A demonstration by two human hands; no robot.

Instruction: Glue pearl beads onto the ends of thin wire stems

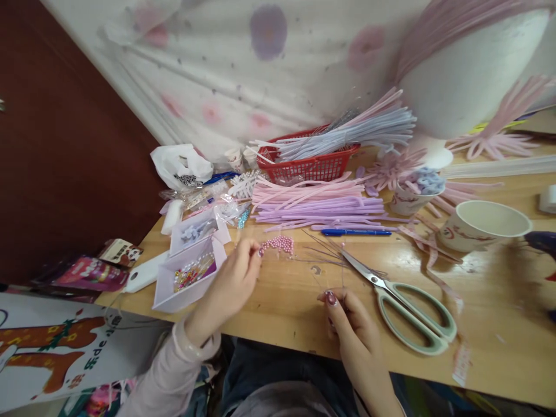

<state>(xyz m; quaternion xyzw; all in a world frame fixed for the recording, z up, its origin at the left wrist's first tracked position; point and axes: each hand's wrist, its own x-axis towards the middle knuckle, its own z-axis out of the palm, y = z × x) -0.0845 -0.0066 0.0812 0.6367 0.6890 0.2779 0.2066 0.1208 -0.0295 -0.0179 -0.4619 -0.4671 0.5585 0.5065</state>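
Observation:
My left hand (238, 272) is closed in a pinch at the left edge of a small heap of pink pearl beads (280, 245), which seem to lie on clear plastic. What its fingertips hold, if anything, is too small to make out. Thumb and fingers of my right hand (354, 324) pinch thin wire (343, 275) that stands up from them, with a pink bead near its top. Several loose thin wires (321, 253) lie on the table beyond that hand. To its right rest scissors (412, 313) with pale green handles, blades pointing at the wires.
White boxes (163, 289) of beads stand at the left. Pink and purple pipe cleaners (319, 211), a blue pen (356, 232) and a red basket (310, 168) lie behind. Paper cups (482, 226) and a measuring tape (438, 278) are at the right.

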